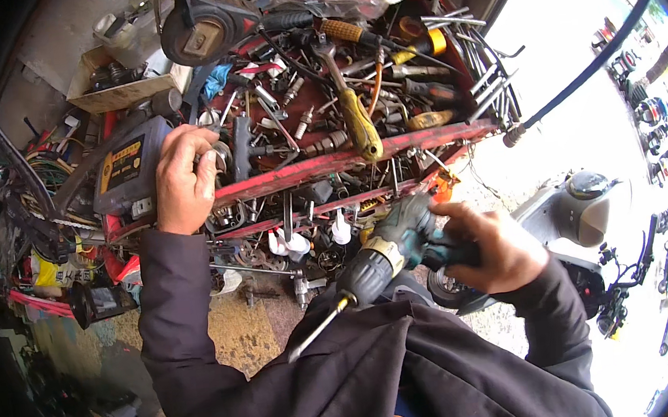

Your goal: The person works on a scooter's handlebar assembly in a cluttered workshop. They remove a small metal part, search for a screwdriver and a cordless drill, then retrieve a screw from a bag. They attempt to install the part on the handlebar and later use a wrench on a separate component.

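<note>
My right hand [497, 254] is wrapped around the handle of a dark cordless drill [381, 248]. A long screwdriver bit [321, 330] sticks out of its chuck, pointing down and left in front of my jacket. At the left end of a red metal tool tray [361, 155], my left hand [186, 174] has bent fingers, with thumb and forefinger close around something by a round metal part [223, 156]; its fingertips are partly hidden. Just right of it lies a dark T-shaped handle [242, 147]. A yellow-handled ratchet [358, 123] lies across the tray's front edge.
Sockets, spark plugs and hex keys [491, 91] crowd the tray. A grey plastic case [133, 166] leans at its left, below a cardboard box [120, 84]. Underneath is a lower shelf of parts. A black hose [588, 67] crosses at right, above a parked scooter [573, 211].
</note>
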### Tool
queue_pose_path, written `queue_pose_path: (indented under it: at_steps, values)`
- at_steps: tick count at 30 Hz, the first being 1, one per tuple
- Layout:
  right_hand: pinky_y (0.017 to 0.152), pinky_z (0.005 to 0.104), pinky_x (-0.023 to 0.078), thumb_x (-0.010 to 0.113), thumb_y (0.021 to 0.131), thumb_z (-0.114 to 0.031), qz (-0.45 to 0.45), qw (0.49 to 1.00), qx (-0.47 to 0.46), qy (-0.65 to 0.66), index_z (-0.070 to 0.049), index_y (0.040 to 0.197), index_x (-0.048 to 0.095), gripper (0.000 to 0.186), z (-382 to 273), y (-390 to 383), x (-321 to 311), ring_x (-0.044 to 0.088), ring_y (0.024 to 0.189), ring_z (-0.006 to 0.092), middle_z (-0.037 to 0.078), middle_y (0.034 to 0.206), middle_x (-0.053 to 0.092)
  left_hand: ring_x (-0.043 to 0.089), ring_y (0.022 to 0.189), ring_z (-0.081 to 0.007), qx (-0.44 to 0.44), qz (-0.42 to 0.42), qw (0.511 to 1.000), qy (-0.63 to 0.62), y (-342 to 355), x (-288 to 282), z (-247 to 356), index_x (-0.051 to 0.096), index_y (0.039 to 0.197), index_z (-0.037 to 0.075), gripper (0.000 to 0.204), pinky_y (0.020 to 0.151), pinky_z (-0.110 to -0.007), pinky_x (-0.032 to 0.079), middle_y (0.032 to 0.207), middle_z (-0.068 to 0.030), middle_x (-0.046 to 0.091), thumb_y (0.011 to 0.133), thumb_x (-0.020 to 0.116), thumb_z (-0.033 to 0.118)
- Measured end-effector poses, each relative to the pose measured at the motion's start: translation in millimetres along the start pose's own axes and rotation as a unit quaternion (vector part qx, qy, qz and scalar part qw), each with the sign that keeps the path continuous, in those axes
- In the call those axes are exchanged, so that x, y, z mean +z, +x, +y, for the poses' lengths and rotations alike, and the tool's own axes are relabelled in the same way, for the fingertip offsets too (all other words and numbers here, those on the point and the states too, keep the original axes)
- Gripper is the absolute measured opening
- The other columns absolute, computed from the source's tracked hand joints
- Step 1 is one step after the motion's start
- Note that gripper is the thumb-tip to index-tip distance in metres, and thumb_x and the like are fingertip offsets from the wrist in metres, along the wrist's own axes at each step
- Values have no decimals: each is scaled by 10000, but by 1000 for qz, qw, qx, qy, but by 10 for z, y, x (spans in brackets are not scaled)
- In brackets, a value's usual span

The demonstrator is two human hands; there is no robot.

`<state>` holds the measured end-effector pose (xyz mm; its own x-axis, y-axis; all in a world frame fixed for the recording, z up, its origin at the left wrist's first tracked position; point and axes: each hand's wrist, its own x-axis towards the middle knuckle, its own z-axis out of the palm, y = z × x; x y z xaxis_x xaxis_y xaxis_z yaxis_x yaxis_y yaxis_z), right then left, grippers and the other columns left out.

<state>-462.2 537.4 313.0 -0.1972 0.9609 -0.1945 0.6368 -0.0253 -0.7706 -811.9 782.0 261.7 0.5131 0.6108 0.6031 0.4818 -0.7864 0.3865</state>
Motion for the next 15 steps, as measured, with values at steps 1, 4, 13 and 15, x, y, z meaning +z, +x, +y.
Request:
queue_pose_path:
  at_steps: [1,4,13,15]
  values:
    - [874,429,562,768,713,-38,-13,999,35,18,-37,1439,456,790,153,-18,154,715,954,366,230,1017,714,634,1008,-362,3,2,1000,-4,-4,4,-3,564,915,-4,50,896,-436,504,1022,-163,683,884,600,-20]
    - [777,458,568,739,789,-83,-17,993,83,84,-20,1420,417,711,718,51,674,713,863,433,275,924,716,632,1083,-337,-5,-22,1000,5,-17,-3,-4,559,922,-4,28,935,-411,494,1089,-156,672,916,584,-15]
    - [819,536,542,767,783,-251,275,950,137,-63,-17,1366,412,722,1981,1246,1424,665,939,482,307,999,677,627,931,-372,11,21,1000,6,8,12,53,538,879,1,61,841,-450,501,949,-167,654,854,589,-24]
    - [859,526,531,769,778,-296,287,934,191,-91,33,1228,521,610,2210,1635,1534,643,977,471,307,1022,649,623,922,-371,8,27,999,15,7,11,59,534,875,5,67,837,-452,498,939,-165,652,852,588,-28]
